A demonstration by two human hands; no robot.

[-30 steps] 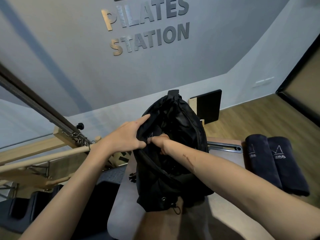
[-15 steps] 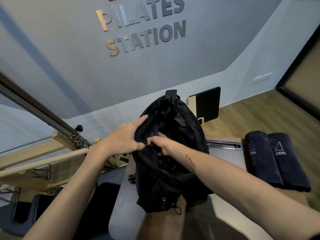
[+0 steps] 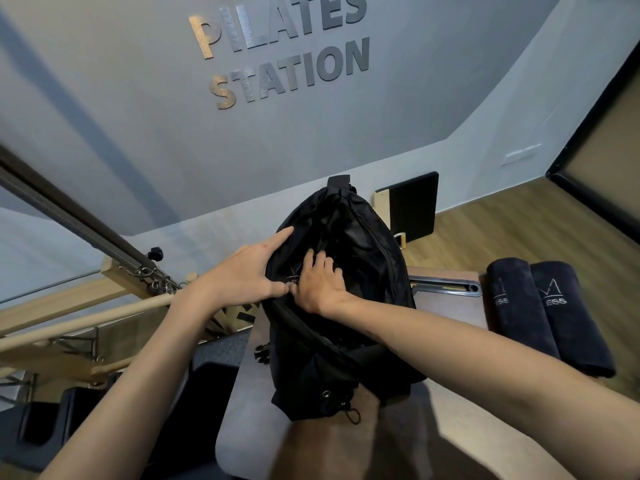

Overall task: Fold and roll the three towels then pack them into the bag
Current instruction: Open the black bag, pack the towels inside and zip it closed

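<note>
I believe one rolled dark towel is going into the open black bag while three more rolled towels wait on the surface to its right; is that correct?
Not quite: the head view shows only two rolled dark navy towels waiting right of the open black fabric bag, not three. The rest holds: the left hand holds the opening while the right hand presses a logo-marked towel inside.

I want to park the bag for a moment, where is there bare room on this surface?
Bare surface lies in front of the black bag, toward the near edge, beneath the right forearm. A narrower strip lies between the bag and the two rolled towels. The right end is crowded by towels and the metal slot.
</note>
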